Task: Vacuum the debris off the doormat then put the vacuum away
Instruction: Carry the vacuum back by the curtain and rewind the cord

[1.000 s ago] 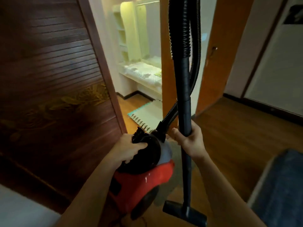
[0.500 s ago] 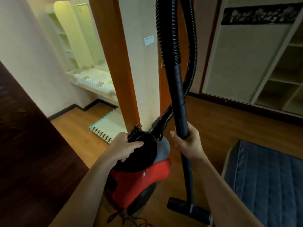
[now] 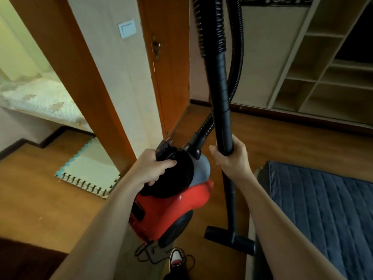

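Note:
A red canister vacuum (image 3: 171, 209) with a black top hangs off the floor in front of me. My left hand (image 3: 153, 168) grips its black carry handle, with the power plug (image 3: 165, 146) pressed under the fingers. My right hand (image 3: 232, 160) is closed around the black wand (image 3: 222, 93), which stands upright. The floor nozzle (image 3: 230, 238) hangs low at the wand's end, just above the wood floor. The ribbed hose (image 3: 214, 23) loops up out of view. A pale foam doormat (image 3: 86, 168) with a teal toothed edge lies in the doorway at left.
An orange door frame (image 3: 80, 77) and wall corner stand straight ahead. A closed orange door (image 3: 169, 67) is behind it. Open shelving (image 3: 323, 67) fills the far right wall. A dark blue quilted mattress (image 3: 323, 215) lies on the floor at right. My shoe (image 3: 177, 257) and loose cord show below.
My view has swung right, away from the dark wooden panel toward the shelving and mattress. Both hands keep the same hold on the vacuum and the wand.

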The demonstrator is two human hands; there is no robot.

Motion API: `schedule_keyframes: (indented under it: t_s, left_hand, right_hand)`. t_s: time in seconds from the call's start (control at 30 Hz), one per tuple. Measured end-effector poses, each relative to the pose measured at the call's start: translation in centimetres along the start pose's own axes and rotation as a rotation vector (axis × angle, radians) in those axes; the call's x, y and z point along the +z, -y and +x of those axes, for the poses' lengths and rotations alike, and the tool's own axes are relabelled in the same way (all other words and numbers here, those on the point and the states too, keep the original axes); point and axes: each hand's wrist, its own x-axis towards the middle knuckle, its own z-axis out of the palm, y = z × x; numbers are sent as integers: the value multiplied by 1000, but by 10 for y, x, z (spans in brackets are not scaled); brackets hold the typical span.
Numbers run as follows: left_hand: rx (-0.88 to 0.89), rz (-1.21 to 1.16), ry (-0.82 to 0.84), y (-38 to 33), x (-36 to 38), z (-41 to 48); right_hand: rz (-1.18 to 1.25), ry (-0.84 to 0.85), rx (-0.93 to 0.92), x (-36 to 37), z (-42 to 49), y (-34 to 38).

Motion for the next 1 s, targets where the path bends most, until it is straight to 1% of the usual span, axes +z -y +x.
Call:
schedule_keyframes:
  t_s: [0.2, 0.3, 0.5, 0.67, 0.83, 1.0]
  left_hand:
    - [32, 0, 98, -27, -36, 96]
    - [62, 18, 137, -43, -51, 143]
    - [107, 50, 145, -72, -59, 221]
    - [133, 92, 161, -100, -42, 286]
    - [135, 107, 176, -134, -9, 359]
    - [125, 109, 257, -182, 36, 446]
  right_hand:
    - [-94, -73, 67, 22, 89, -27]
    - [-127, -96, 67, 33, 130, -38]
    - [-167, -149, 73, 34, 195, -53]
    - [-186, -198, 80, 12, 248, -85]
    - [-207, -255, 92, -23, 302, -128]
    - [-177, -284, 112, -73, 378, -179]
